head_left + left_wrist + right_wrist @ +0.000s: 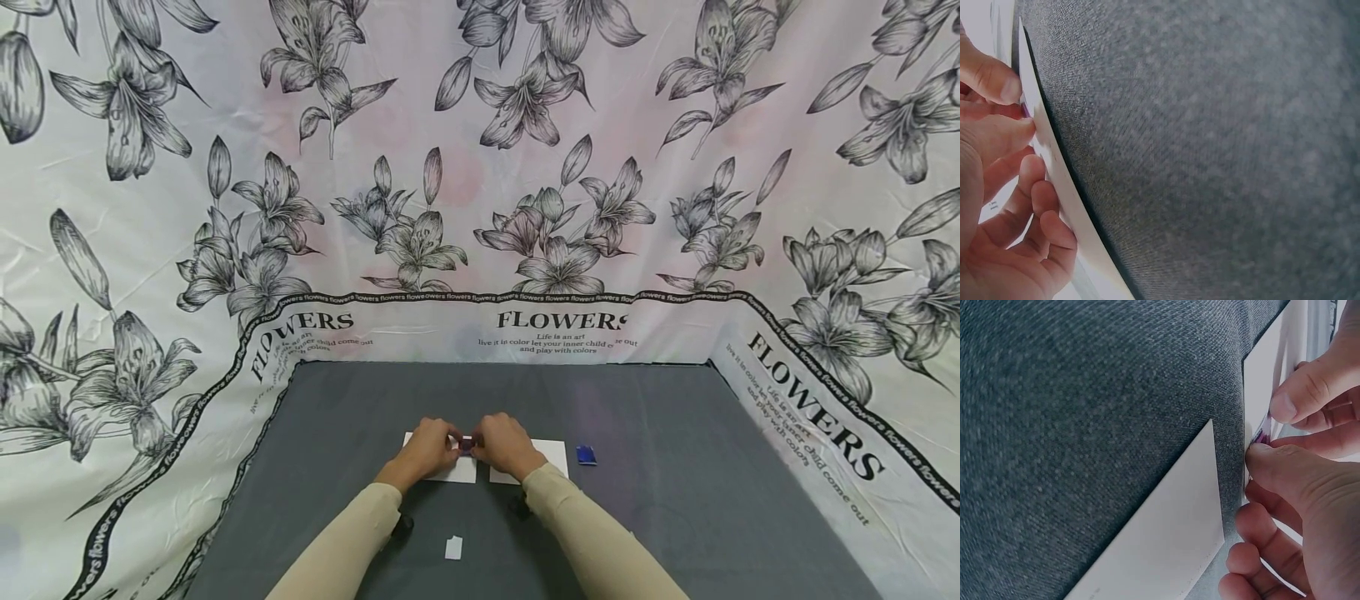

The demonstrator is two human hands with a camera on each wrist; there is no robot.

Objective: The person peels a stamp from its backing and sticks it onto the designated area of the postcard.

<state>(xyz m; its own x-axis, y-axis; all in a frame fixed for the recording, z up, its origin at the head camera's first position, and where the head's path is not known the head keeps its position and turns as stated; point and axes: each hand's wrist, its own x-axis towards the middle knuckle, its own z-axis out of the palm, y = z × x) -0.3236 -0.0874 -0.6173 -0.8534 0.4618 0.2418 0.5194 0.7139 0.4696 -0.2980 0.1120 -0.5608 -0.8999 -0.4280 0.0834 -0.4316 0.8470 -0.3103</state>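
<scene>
Left hand (431, 447) and right hand (506, 442) were both holding one small purple piece (467, 444), thumb and fingers of each pinched narrow on it, thumb tips close together. Piece was over the right half of the left white card (453, 476), roughly midway between the left and right edges of the gray surface (360, 400), on the far-edge side. Couldn't tell if it touched the card; fingers hid most of it. Spare fingers on both hands were curled loosely in the wrist views. Right white card (555, 454) lay just beside the left one, toward the right edge, narrow gap between, partly under the right hand and wrist. Blue packet (587, 455) sat flat just past that card's right side, well short of the surface's right edge. Small white scrap (453, 547) lay between the forearms, on the person's side of the left card, apart from it. Floral curtain (457, 333) ran along the far edge, both far corners and down the left and right edges.
</scene>
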